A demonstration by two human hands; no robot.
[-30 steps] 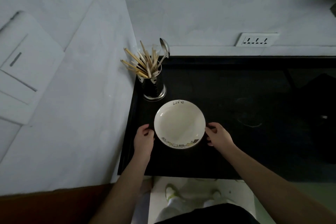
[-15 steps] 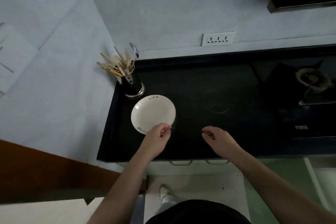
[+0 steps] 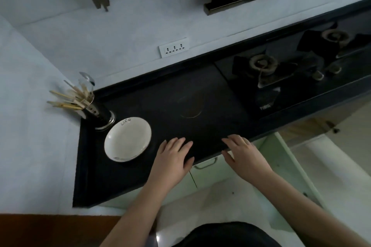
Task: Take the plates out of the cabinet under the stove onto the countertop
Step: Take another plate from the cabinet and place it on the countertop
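Both hands empty, fingers spread flat: left hand (image 3: 173,158) & right hand (image 3: 244,153) over front edge of black countertop (image 3: 210,106).
Round white ceramic plate (image 3: 127,139) sits on counter just left of left hand, beside steel utensil holder (image 3: 96,112).

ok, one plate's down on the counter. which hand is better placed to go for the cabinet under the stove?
Right hand, probably. It is empty, open, at the counter's front edge, nearer the stove. The left hand, also empty, lies beside the plate.
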